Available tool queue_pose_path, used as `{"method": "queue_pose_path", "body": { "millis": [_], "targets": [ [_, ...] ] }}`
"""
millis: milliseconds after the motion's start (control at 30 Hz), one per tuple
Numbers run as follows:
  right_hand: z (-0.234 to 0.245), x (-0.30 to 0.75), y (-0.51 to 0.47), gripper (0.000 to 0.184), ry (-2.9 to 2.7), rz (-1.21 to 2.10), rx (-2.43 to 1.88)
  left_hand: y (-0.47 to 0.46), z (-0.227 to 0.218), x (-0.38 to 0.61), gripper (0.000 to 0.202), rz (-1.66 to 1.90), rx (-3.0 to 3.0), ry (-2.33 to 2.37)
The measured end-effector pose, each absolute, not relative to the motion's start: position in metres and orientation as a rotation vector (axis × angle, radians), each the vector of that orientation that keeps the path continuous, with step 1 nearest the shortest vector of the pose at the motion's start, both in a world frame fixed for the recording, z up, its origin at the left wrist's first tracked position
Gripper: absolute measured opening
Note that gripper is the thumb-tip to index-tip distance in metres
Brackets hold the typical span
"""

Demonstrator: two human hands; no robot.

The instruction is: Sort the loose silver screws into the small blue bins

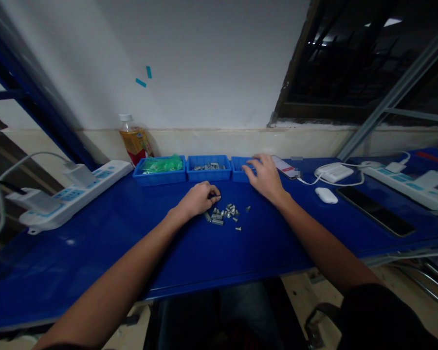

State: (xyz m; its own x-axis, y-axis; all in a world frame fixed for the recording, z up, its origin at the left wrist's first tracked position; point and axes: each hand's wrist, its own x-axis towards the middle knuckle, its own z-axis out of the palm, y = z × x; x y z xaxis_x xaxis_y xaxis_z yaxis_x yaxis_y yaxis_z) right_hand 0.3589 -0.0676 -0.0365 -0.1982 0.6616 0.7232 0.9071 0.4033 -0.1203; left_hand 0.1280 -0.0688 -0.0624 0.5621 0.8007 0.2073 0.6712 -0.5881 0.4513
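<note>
My left hand (200, 199) is closed in a pinch just behind a loose pile of small metal parts on the blue table. What its fingertips hold is too small to make out. In the pile lie hex standoffs (217, 222) and short screws (230, 210); one screw (238, 228) is apart at the front. My right hand (265, 176) reaches over the right blue bin (237, 176), fingers apart, with nothing visible in them. The middle blue bin (209, 174) contains several metal parts (211, 166). Green plastic bags (162, 164) fill the left blue bin (159, 179).
A drink bottle (135, 138) stands behind the left bin. Power strips (76, 194) lie at both sides, with cables. To the right are a lit phone (285, 166), a white earbud case (326, 195), a white charger (336, 172) and a dark phone (375, 211).
</note>
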Motion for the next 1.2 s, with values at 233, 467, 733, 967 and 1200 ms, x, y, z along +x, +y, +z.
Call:
{"method": "queue_pose_path", "body": {
  "millis": [233,467,733,967,1200],
  "targets": [
    [-0.055,0.322,-0.091,0.017,-2.374,-0.056,-0.998,-0.071,-0.061,0.134,0.023,0.701,2.348,1.171],
    [-0.047,0.326,-0.088,0.014,-2.357,-0.193,-0.957,-0.071,-0.061,0.137,0.036,0.824,1.996,0.996],
    [-0.015,0.362,-0.075,0.028,-1.962,-0.366,-1.459,-0.089,-0.055,0.144,0.027,0.644,2.31,0.921],
    [-0.039,0.374,-0.133,0.015,-2.502,0.307,-1.199,-0.093,-0.056,0.145,0.018,0.573,2.539,0.879],
    [-0.041,0.362,-0.113,0.016,-2.522,0.241,-1.124,-0.089,-0.055,0.14,0.017,0.56,2.452,0.984]
  ]
}}
